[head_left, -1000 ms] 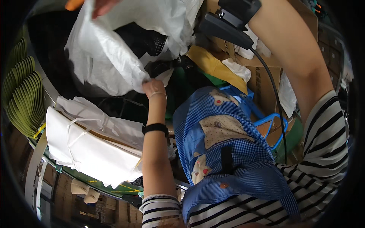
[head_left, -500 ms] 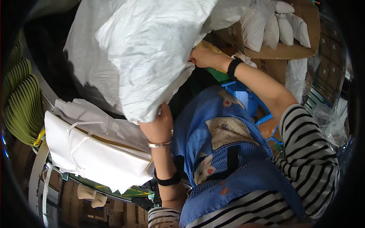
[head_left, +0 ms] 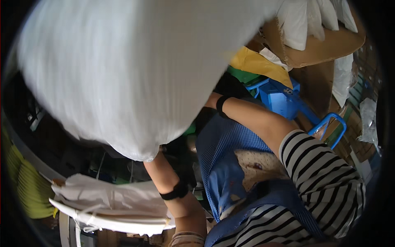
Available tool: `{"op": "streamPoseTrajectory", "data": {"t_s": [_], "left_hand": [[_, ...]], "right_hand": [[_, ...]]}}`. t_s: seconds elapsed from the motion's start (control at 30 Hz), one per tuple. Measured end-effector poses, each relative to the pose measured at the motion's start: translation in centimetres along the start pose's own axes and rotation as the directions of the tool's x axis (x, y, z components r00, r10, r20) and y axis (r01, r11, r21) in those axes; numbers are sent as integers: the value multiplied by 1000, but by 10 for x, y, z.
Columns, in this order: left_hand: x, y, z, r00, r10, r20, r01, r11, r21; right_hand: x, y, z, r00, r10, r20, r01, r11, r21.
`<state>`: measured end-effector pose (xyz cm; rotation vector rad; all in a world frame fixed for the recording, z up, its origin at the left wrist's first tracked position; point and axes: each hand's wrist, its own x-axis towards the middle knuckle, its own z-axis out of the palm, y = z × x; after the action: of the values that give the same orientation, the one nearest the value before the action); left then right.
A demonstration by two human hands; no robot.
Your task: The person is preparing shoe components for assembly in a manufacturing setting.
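Head view: white bag (head_left: 131, 78), seemingly mid-handling, hides left hand and most of right hand (head_left: 211, 100); I cannot tell their grip; steadiness seems needed next.

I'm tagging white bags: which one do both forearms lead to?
The large white sack at upper left and centre; the left forearm and right forearm reach it. The smaller packets, by brown cardboard at upper right, touch neither arm.

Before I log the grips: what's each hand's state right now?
Left hand: cannot tell; the white bag hides it beyond the wrist.
Right hand: cannot tell; its fingers are hidden behind the bag.
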<state>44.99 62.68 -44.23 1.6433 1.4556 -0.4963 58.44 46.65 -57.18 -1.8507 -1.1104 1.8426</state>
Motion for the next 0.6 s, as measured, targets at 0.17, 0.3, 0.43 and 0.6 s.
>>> {"op": "streamPoseTrajectory", "data": {"t_s": [0.17, 0.3, 0.43, 0.6], "left_hand": [[87, 19, 73, 973, -10, 229, 180, 650, -738], [100, 63, 94, 947, -90, 308, 298, 600, -742], [94, 105, 107, 956, -114, 270, 271, 698, -663], [74, 124, 123, 960, -72, 269, 213, 814, -541]], "right_hand": [[-15, 102, -28, 922, 114, -370, -125, 992, -7], [-55, 141, -78, 584, 351, -732, -289, 933, 216], [-44, 166, -81, 554, 159, -817, -352, 934, -57], [-14, 200, -78, 792, 39, -609, -387, 804, -452]]}}
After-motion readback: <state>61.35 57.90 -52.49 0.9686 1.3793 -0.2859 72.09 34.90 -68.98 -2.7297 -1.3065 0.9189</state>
